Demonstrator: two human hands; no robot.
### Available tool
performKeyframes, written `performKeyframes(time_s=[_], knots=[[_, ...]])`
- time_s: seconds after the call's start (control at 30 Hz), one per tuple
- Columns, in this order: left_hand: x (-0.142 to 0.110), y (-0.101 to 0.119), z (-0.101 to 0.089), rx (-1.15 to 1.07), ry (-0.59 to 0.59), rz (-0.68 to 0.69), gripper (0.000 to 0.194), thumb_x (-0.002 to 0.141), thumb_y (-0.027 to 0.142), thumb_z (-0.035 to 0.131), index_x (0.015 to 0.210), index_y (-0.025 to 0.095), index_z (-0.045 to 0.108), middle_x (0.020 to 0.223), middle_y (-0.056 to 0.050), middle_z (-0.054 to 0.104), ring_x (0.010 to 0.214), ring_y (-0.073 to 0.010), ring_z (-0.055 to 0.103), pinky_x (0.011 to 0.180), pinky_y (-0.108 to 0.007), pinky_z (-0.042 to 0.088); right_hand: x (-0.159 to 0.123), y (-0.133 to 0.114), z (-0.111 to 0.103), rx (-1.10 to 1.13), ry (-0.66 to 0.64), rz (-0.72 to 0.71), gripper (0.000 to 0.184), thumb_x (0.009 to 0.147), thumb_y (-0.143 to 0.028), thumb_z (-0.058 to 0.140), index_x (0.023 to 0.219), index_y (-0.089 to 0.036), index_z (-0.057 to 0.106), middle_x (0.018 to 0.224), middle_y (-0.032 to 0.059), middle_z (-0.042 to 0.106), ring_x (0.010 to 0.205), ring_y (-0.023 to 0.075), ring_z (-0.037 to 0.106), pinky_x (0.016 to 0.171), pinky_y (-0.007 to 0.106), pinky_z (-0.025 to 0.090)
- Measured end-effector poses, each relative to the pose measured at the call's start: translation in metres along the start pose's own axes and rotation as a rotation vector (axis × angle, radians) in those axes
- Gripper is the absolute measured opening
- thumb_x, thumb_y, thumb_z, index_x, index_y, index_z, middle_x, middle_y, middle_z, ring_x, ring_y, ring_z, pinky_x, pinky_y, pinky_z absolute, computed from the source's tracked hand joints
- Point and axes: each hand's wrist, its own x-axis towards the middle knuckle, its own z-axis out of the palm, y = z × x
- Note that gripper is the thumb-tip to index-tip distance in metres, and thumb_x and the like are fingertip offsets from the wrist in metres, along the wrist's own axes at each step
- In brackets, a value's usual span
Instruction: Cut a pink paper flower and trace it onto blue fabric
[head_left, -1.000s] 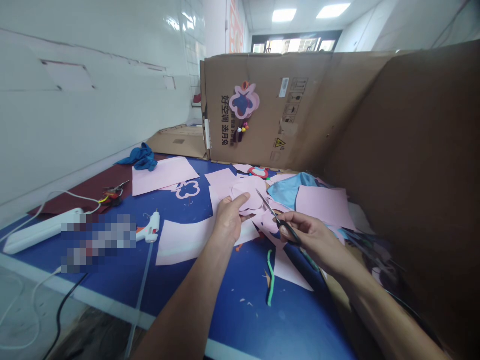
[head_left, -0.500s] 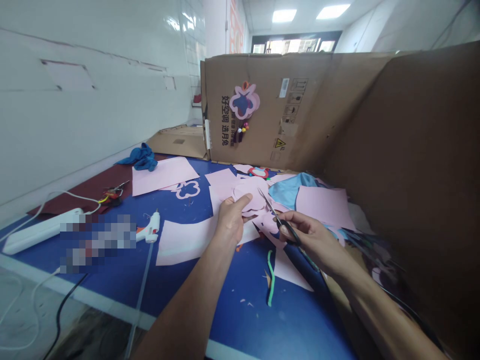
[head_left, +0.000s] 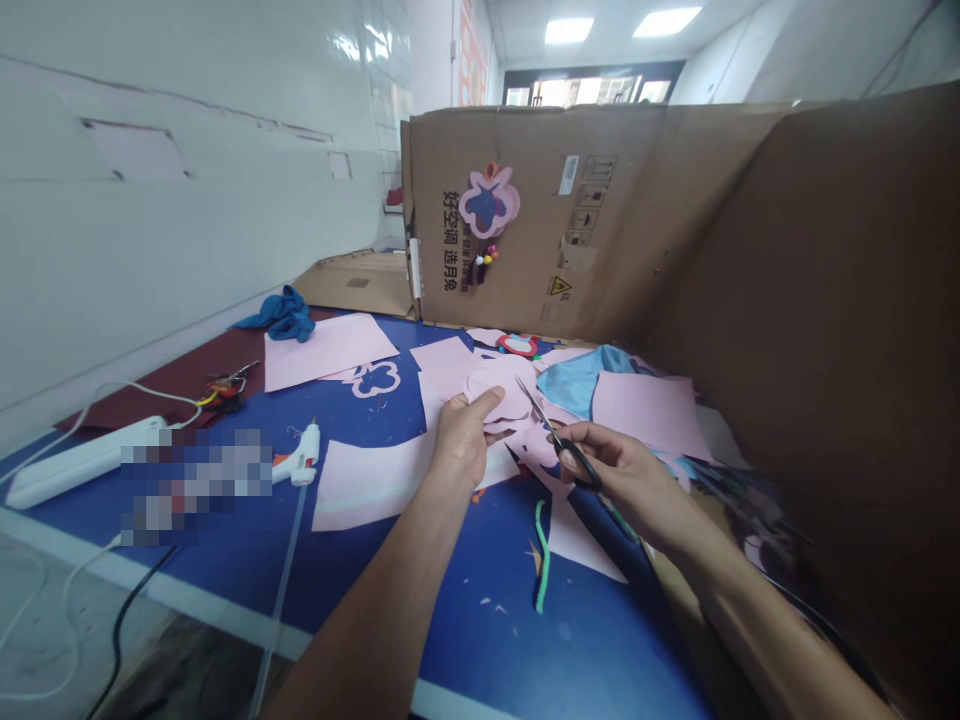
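Note:
My left hand (head_left: 461, 440) pinches a rounded piece of pink craft paper (head_left: 501, 392), with the thumb lying across it. My right hand (head_left: 619, 475) is shut on black-handled scissors (head_left: 564, 445), whose slim blades point up and left. The blade tips sit close to the right edge of the pink piece. Loose pink sheets (head_left: 649, 412) lie under and around both hands, and another pink sheet (head_left: 375, 480) lies below my left hand.
A hot glue gun (head_left: 304, 455) and a white power strip (head_left: 82, 462) with cables lie on the blue table (head_left: 480, 640). There are also a blue cloth (head_left: 281, 315) and a light blue fabric (head_left: 577, 382). Cardboard walls (head_left: 525, 230) with a pink flower ornament (head_left: 487, 203) rise behind.
The pink piece has turned slightly in my left hand. The scissors have shifted a little along its edge.

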Motion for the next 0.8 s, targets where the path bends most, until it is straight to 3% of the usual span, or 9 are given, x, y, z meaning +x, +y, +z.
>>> performKeyframes(time_s=[0.53, 0.8], knots=[[0.0007, 0.0015, 0.0001, 0.015, 0.020, -0.009, 0.040, 0.066, 0.030, 0.087, 0.102, 0.016, 0.075, 0.091, -0.011, 0.081, 0.072, -0.0251, 0.078, 0.068, -0.034, 0.061, 0.0009, 0.0024, -0.0031, -0.045, -0.010, -0.035, 0.060, 0.080, -0.071, 0.082, 0.108, -0.019, 0.071, 0.079, 0.0020, 0.064, 0.072, 0.0179, 0.054, 0.066, 0.030, 0.042], [0.0024, 0.0002, -0.0013, 0.007, 0.021, -0.009, 0.038, 0.067, 0.029, 0.086, 0.101, 0.016, 0.076, 0.093, -0.011, 0.082, 0.074, -0.0252, 0.078, 0.073, -0.037, 0.063, 0.0004, 0.0026, -0.0038, -0.066, -0.013, -0.050, 0.056, 0.082, -0.070, 0.080, 0.108, -0.021, 0.071, 0.080, 0.0026, 0.065, 0.072, 0.0187, 0.055, 0.066, 0.031, 0.043]])
